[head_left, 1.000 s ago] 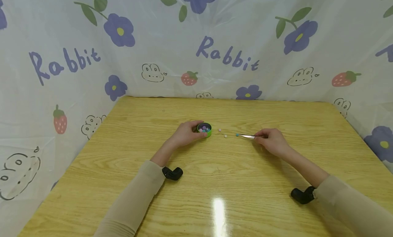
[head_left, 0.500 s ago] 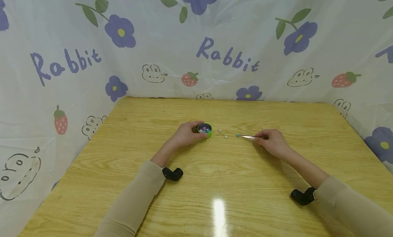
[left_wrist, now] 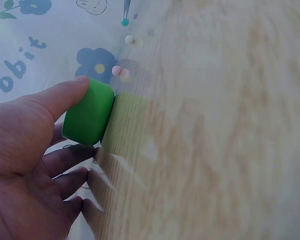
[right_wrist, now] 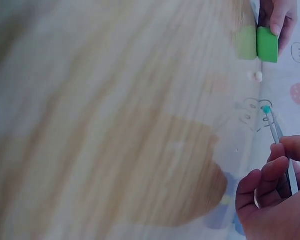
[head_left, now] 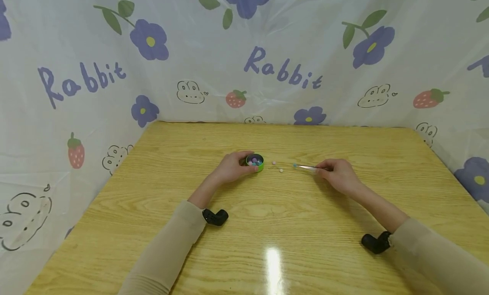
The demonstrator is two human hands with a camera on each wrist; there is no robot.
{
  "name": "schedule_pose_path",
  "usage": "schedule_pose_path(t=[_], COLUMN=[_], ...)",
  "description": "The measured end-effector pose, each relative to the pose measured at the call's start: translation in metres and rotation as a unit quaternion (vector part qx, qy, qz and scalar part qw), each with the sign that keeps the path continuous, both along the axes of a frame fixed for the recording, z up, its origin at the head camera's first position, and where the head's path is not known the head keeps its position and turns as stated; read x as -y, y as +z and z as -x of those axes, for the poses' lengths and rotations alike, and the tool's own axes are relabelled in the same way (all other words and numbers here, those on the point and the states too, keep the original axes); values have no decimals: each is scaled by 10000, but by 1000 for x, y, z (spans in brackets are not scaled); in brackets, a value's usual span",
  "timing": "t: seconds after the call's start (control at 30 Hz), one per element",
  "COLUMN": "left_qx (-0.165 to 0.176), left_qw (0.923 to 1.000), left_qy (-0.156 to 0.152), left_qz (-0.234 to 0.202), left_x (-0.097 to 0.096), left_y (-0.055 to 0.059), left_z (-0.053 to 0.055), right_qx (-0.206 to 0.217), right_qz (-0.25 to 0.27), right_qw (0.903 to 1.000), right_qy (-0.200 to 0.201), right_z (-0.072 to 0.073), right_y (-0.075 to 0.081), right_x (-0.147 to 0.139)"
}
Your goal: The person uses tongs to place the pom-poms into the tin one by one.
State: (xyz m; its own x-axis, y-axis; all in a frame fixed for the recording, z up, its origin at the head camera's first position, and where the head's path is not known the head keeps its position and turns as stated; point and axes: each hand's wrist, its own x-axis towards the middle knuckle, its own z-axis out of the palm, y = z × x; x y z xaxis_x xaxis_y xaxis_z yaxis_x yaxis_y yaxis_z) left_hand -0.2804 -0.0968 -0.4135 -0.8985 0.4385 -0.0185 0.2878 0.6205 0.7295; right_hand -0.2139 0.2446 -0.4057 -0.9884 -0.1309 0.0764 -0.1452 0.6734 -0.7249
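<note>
The right hand's fingers (right_wrist: 270, 172) are pinching a pair of metal tweezers (head_left: 307, 167), and the tips are gripping a small teal bead (head_left: 295, 165), which is being held slightly above the tabletop (head_left: 305, 227), right of the other beads. The right hand (head_left: 340, 176) is resting low over the wood.

The left hand's fingers (left_wrist: 65, 95) are curling round a small round green container (head_left: 255, 161), thumb on its near wall; the container is standing upright on the tabletop and is carrying several pastel beads inside. The left hand (head_left: 231, 167) is lying on the wood beside it.

Between container and tweezers, a pink bead (head_left: 274, 162) and a cream bead (head_left: 281, 170) are lying loose, near each other but apart.
</note>
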Motion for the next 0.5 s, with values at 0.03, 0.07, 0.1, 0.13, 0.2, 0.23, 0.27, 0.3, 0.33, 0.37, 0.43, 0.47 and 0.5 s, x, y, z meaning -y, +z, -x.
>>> schedule_pose_path(t=[0.03,0.07,0.1,0.13,0.2,0.23,0.27,0.3,0.33,0.37,0.43,0.47,0.5], left_qx=[5,15,23,35,54,62,63,66,76,72,35,18,5], left_qw=[10000,10000,10000,10000,10000,10000,10000,10000,10000,10000,10000,10000,10000], left_qy=[1,1,4,1,6,16,31,43,47,48,38,30,23], left_qz=[12,20,27,25,8,-6,-11,-21,-41,-38,-7,11,27], left_x=[0,0,1,1,1,1,1,1,1,1,1,1,0], left_y=[0,0,1,1,1,1,1,0,0,0,0,-1,0], left_z=[0,0,-1,-1,-1,-1,-1,-1,-1,-1,0,0,0], right_qx=[-30,-58,-78,-99,-107,-92,-65,-45,-19,12,13,21,15], right_qz=[38,86,138,181,264,302,334,351,377,405,447,481,514], right_qw=[10000,9999,9999,9998,9996,9995,9994,9994,9993,9991,9989,9987,9985], right_qy=[-20,-36,-53,-55,-39,-17,16,49,83,101,147,163,187], right_z=[0,1,1,2,4,5,6,8,9,10,13,13,14], right_y=[0,0,0,-1,-1,-1,-1,-1,-1,0,1,2,3], right_x=[2,3,5,7,12,14,17,20,22,25,29,32,34])
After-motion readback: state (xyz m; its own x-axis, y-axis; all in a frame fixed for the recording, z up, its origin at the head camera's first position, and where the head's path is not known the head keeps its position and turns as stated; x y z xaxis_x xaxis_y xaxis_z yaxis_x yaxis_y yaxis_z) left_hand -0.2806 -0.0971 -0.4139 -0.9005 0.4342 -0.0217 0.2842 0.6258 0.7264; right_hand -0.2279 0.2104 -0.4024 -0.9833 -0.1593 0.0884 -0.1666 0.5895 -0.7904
